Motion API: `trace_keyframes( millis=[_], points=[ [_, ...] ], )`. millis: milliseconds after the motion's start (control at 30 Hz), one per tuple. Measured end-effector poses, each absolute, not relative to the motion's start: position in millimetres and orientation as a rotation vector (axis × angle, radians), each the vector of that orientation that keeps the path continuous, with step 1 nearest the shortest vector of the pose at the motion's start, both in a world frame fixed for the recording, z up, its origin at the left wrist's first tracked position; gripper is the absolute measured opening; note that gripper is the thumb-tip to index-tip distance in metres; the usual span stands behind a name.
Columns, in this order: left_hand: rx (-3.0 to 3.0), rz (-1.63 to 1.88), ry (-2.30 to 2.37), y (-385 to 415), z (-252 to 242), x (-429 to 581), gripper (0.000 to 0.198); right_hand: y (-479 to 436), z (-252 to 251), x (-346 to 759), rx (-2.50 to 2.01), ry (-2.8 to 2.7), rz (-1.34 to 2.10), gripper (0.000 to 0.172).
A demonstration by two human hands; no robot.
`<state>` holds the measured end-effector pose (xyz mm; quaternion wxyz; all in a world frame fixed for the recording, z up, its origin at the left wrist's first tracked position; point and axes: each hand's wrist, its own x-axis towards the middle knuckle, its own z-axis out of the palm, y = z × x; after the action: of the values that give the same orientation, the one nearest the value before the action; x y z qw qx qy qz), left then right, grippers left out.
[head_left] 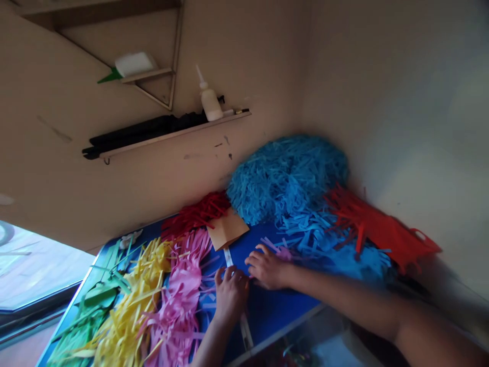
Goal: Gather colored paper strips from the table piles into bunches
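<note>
My left hand [231,291] rests low over the blue table [267,316], its fingers curled near a narrow white strip [228,256]. Close to its right is my right hand [267,267], fingers bent and pointing left, beside some light purple fringe [283,252]. Whatever the fingertips of either hand hold, if anything, is too small to make out. Just beyond the hands lies a tan piece of paper [228,229]. Pink fringed paper [185,280] spreads to the left of my left hand.
Yellow fringe [141,285] and green fringe [100,300] lie at the left, dark red fringe [196,213] behind. A large blue fringed heap [290,176] and red fringed paper [389,234] are at the right. A wall shelf [175,136] holds a glue bottle [211,103].
</note>
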<state>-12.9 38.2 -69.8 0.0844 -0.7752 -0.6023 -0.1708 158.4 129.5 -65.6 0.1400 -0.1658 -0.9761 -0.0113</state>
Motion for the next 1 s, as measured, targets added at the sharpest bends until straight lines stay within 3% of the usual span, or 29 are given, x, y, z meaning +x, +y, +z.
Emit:
trace_keyframes(
  millis=[267,500,733,933,1000],
  points=[
    [-2.363,-0.476,-1.882,20.4,-70.6,-27.2,0.023,136.5,-92.6,191.1,-0.521,-2.714,-0.022,0.021],
    [-2.315,-0.576,-2.07,17.6,-85.7,-41.1,0.015,149.0,-78.4,204.7,-0.841,-2.716,0.513,0.013],
    [-2.219,-0.52,-2.233,23.7,-80.5,-30.8,0.022,156.0,-64.8,192.5,-1.065,-2.757,0.626,0.008],
    [-2.182,-0.366,-2.256,36.1,-62.6,-13.7,0.012,164.7,-50.1,173.4,-1.242,-2.856,0.679,0.007],
    [-2.25,-0.357,-2.179,36.1,-59.2,-11.1,0.02,166.5,-45.6,170.8,-1.25,-2.89,0.675,0.008]
  ],
)
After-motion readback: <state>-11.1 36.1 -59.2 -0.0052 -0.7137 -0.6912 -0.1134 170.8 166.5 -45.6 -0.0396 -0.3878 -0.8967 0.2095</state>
